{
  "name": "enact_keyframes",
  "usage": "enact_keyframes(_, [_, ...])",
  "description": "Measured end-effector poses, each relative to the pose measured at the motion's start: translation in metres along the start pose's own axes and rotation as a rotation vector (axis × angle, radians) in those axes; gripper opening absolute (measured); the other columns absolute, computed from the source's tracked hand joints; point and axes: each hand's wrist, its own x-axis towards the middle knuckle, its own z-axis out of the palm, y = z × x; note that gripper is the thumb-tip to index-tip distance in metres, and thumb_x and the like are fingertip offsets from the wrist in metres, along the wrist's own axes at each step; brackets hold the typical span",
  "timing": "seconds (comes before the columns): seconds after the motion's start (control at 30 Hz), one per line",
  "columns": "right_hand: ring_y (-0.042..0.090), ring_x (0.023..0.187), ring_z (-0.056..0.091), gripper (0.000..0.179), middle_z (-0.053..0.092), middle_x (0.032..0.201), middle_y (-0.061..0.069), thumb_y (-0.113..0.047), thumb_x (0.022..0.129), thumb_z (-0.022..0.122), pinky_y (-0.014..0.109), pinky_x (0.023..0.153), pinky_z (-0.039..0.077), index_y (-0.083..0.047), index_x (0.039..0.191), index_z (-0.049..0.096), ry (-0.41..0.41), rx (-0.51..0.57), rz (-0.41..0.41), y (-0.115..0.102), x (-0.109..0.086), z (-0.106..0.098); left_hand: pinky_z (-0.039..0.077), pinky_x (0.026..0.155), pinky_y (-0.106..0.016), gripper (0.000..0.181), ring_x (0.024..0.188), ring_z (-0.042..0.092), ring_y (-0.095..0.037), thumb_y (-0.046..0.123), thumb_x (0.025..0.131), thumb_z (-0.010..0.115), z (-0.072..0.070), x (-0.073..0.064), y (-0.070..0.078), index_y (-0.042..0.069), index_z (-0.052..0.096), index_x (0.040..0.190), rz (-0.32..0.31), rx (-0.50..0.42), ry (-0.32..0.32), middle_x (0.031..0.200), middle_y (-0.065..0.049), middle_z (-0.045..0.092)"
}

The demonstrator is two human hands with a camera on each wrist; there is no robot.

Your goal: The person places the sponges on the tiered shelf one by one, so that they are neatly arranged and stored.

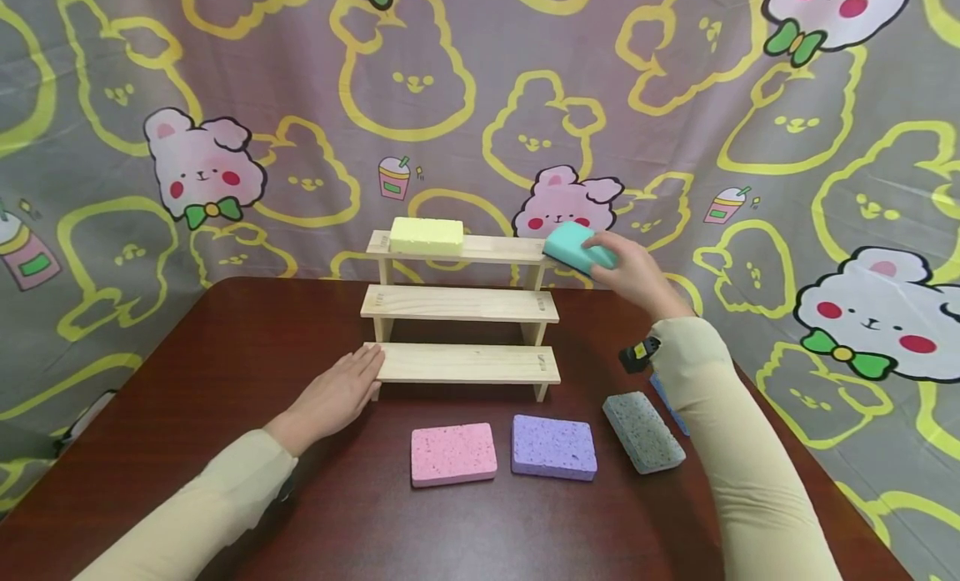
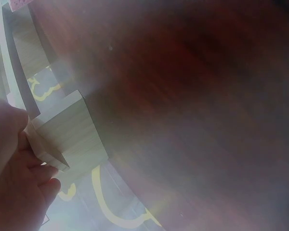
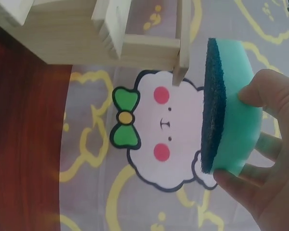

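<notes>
Teal foam with a dark scouring face: the teal sponge [image 1: 572, 243] is pinched between thumb and fingers of the right hand [image 1: 633, 272], which is spread only to its width. It is held tilted at the right end of the top shelf [image 1: 498, 247], mostly past it, and a slight gap is seen beneath. It would best be shifted left, levelled and lowered dark face down before being released. The bottom shelf [image 1: 465, 363] is gripped at its left end by the left hand [image 1: 337, 393], by which the rack [image 1: 459, 303] should be steadied. Room is left between the yellow sponge [image 1: 427, 237] and the top shelf's right end, but the board is narrow, so overhang at front or back should be avoided.
</notes>
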Motion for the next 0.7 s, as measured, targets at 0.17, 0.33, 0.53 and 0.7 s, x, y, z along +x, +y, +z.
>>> enact_keyframes(0.17, [0.033,0.113,0.044,0.032,0.047,0.132,0.015,-0.007,0.082,0.06,0.049,0.092,0.036,-0.007,0.114,0.06,-0.017,-0.007,-0.023,-0.008,0.007,0.004,0.032,0.102,-0.046,0.043,0.123,0.04,-0.039,0.01,0.091,0.054,0.001,0.0,0.0,-0.015,0.046,0.125,-0.001,0.001,0.002,0.13,-0.029,0.045])
enact_keyframes(0.33, [0.031,0.11,0.044,0.033,0.048,0.131,0.015,-0.008,0.082,0.059,0.049,0.092,0.036,-0.007,0.115,0.059,-0.05,-0.01,-0.027,-0.015,0.016,0.008,0.033,0.101,-0.047,0.043,0.123,0.04,-0.039,0.01,0.091,0.054,0.001,0.0,0.0,-0.014,0.046,0.125,-0.003,0.003,0.0,0.13,-0.029,0.045])
enact_keyframes(0.53, [0.032,0.115,0.044,0.032,0.048,0.131,0.016,-0.006,0.081,0.06,0.048,0.094,0.036,-0.007,0.113,0.06,-0.055,-0.006,-0.084,-0.023,0.023,0.012,0.032,0.102,-0.047,0.043,0.123,0.04,-0.039,0.01,0.091,0.053,0.0,0.0,0.001,-0.014,0.046,0.126,-0.01,-0.005,-0.014,0.13,-0.029,0.044])
enact_keyframes(0.7, [0.032,0.111,0.046,0.031,0.05,0.129,0.016,-0.006,0.079,0.061,0.048,0.093,0.037,-0.006,0.111,0.061,-0.063,0.01,-0.138,-0.028,0.029,0.017,0.032,0.102,-0.047,0.044,0.123,0.039,-0.038,0.011,0.091,0.053,0.0,0.0,0.0,-0.014,0.045,0.126,-0.013,0.0,-0.021,0.131,-0.028,0.044])
